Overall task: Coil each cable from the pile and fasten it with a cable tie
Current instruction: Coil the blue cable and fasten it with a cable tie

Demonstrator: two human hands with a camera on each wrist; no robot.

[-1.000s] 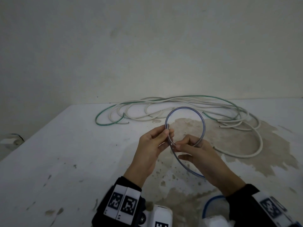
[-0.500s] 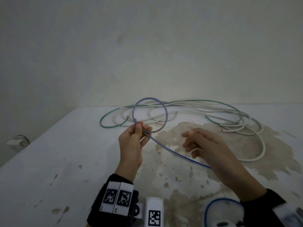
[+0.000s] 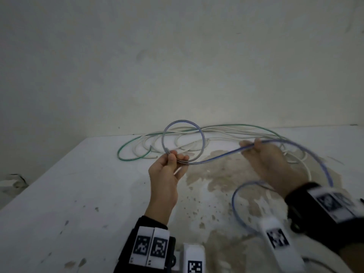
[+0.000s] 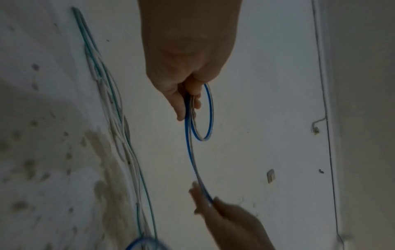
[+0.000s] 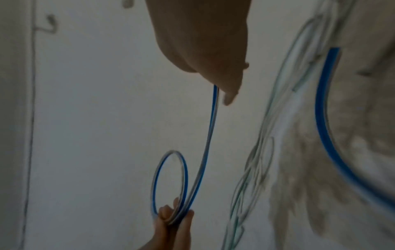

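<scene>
A blue-and-white cable (image 3: pixel 216 156) runs between my two hands above the table. My left hand (image 3: pixel 173 157) pinches the base of one small loop (image 3: pixel 183 123) of it between thumb and fingers; the same loop (image 4: pixel 210 115) (image 5: pixel 169 182) shows in both wrist views. My right hand (image 3: pixel 254 146) is off to the right, fingers curled round the cable's free run (image 5: pixel 211 126). Beyond that hand the cable arcs down and curls back toward the table's near edge (image 3: pixel 236 209). No cable tie is in view.
A pile of white and green cables (image 3: pixel 226 133) lies along the back of the stained white table (image 3: pixel 78 194), close to the wall. A pale wall stands behind, and the table's left edge drops off to the floor.
My right hand has slid along the cable from beside the left hand out to the right, drawing out a long stretch. The left hand moved left and up with the loop.
</scene>
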